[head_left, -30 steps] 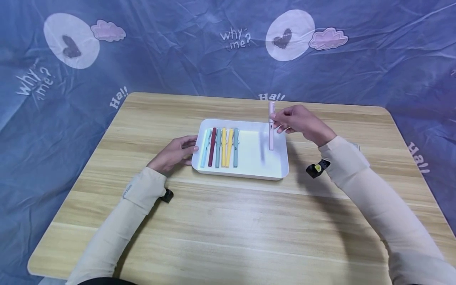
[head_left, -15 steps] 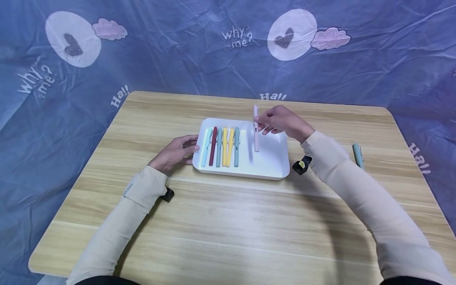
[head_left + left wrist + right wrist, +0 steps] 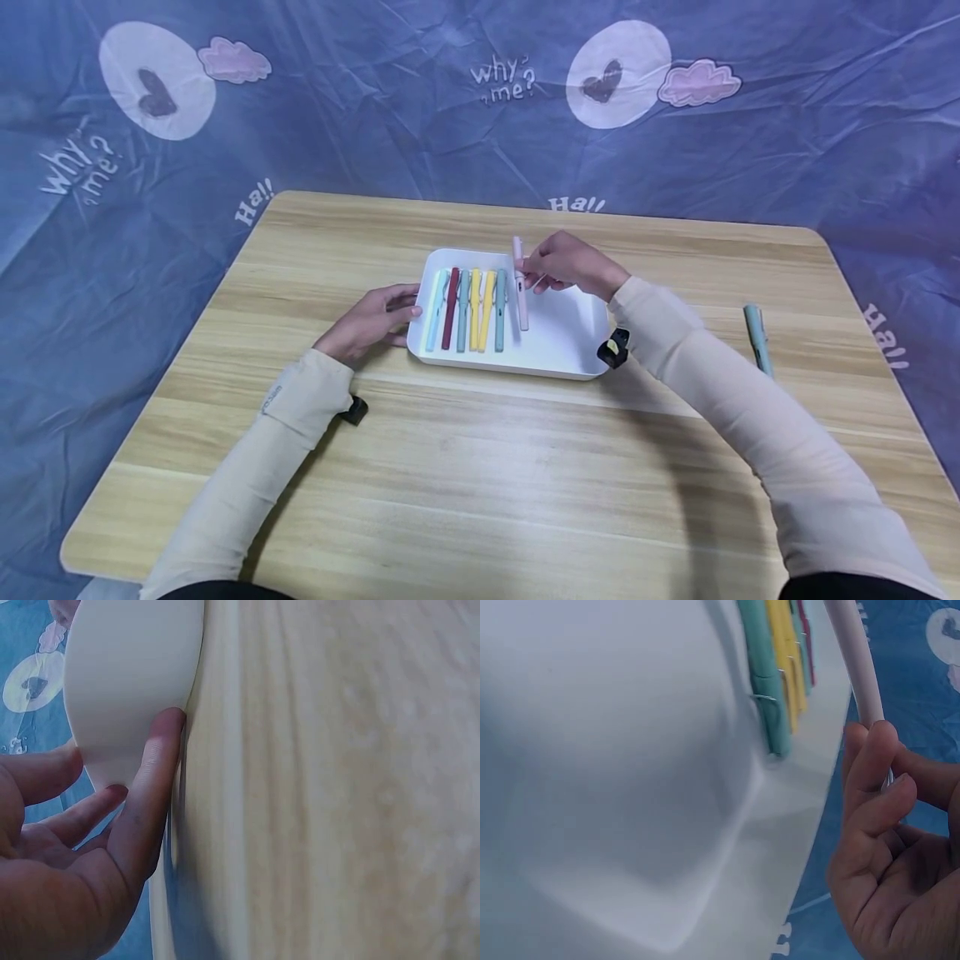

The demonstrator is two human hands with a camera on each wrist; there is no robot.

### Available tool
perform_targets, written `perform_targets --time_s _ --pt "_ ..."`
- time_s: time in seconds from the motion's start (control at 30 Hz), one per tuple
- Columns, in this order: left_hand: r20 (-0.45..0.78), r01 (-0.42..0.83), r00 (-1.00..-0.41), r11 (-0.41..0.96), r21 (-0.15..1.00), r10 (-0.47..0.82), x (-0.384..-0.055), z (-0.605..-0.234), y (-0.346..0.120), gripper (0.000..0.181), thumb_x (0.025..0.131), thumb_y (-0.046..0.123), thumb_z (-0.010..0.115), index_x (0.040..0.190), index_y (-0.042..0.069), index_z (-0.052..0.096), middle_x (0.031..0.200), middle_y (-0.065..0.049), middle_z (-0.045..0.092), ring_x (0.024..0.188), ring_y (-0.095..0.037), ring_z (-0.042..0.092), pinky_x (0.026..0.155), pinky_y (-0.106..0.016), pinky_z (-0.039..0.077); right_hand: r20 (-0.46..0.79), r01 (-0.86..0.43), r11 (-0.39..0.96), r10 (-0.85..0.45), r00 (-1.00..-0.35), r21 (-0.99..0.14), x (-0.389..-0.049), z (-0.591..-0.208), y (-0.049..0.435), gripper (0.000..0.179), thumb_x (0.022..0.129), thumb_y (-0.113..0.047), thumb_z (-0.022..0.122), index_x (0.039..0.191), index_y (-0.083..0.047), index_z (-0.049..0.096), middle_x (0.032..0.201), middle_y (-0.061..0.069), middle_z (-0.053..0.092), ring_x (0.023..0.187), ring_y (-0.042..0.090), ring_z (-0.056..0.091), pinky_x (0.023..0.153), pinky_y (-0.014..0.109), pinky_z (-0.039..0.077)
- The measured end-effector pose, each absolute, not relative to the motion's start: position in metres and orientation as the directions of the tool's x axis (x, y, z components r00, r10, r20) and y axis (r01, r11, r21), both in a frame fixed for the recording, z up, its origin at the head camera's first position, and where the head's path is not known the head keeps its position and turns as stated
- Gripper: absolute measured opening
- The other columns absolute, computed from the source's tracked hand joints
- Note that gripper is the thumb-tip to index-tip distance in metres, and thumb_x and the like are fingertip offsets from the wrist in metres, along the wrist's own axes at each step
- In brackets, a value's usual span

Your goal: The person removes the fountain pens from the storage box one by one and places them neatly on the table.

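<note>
My right hand [image 3: 573, 265] pinches a pale pink pen [image 3: 522, 304] near its upper, clip end. That pen is tilted a little, over the middle of a white tray [image 3: 566, 367], just right of a row of pens. In the row, from the left, lie a light blue pen [image 3: 436, 312], a dark red pen [image 3: 450, 310], a teal pen [image 3: 463, 312], two yellow pens [image 3: 475, 312] and another teal pen [image 3: 500, 312]. My left hand [image 3: 369, 321] holds the tray's left end, its thumb at the rim and fingers against the wall [image 3: 142, 682].
A further teal pen [image 3: 757, 337] lies on the wooden table [image 3: 450, 483] to the right, partly behind the right sleeve [image 3: 720, 408]. Blue printed cloth [image 3: 390, 108] hangs behind the table's back edge.
My right hand has moved left across the tray with the pink pen and lowered slightly. The teal pen on the table has come out from behind the sleeve. My left hand stays put.
</note>
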State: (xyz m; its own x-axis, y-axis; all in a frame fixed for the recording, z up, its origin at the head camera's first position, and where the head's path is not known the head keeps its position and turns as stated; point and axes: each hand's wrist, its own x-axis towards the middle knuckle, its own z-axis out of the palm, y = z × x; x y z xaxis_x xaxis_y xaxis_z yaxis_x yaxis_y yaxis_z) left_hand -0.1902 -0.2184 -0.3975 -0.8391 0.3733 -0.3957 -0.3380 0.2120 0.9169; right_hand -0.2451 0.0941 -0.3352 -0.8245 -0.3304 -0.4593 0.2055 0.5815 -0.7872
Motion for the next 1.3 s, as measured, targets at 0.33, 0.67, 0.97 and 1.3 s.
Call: perform_targets --time_s 0.33,0.67,0.97,1.3 --pt "-0.4 -0.342 -0.838 0.212 0.915 0.373 -0.191 -0.397 -0.219 0.056 0.097 0.014 0.055 0.147 0.008 0.032 0.139 -0.013 0.042 0.114 -0.031 0.053 0.081 -0.039 0.057 -0.508 0.232 0.616 -0.319 -0.8 -0.753 -0.247 -0.347 0.091 0.031 0.095 -0.024 0.06 0.088 0.004 0.069 0.076 0.014 0.066 0.056 0.014 0.054 0.042 0.018 0.032" --pt "-0.401 -0.342 -0.838 0.219 0.914 0.371 -0.192 -0.397 -0.22 0.056 0.097 0.013 0.055 0.147 0.008 0.031 0.138 -0.014 0.041 0.115 -0.032 0.052 0.081 -0.038 0.057 -0.544 0.231 0.642 -0.343 -0.766 -0.731 -0.247 -0.361 0.085 0.031 0.094 -0.023 0.061 0.086 0.005 0.07 0.065 0.008 0.064 0.05 0.009 0.048 0.041 0.018 0.029" --pt "-0.399 -0.343 -0.837 0.211 0.916 0.374 -0.192 -0.397 -0.22 0.055 0.097 0.012 0.055 0.147 0.008 0.033 0.137 -0.013 0.043 0.114 -0.032 0.053 0.081 -0.039 0.057 -0.586 0.223 0.683 -0.358 -0.727 -0.695 -0.245 -0.367 0.081 0.032 0.095 -0.024 0.059 0.086 0.005 0.071 0.065 0.008 0.066 0.049 0.009 0.048 0.042 0.019 0.03" --pt "-0.389 -0.329 -0.839 0.217 0.919 0.379 -0.19 -0.398 -0.219 0.054 0.097 0.012 0.055 0.146 0.007 0.033 0.135 -0.015 0.044 0.11 -0.033 0.056 0.08 -0.038 0.058 -0.618 0.22 0.706 -0.374 -0.691 -0.673 -0.241 -0.37 0.079 0.033 0.098 -0.025 0.055 0.087 0.004 0.066 0.07 0.008 0.066 0.056 0.01 0.055 0.048 0.019 0.042"
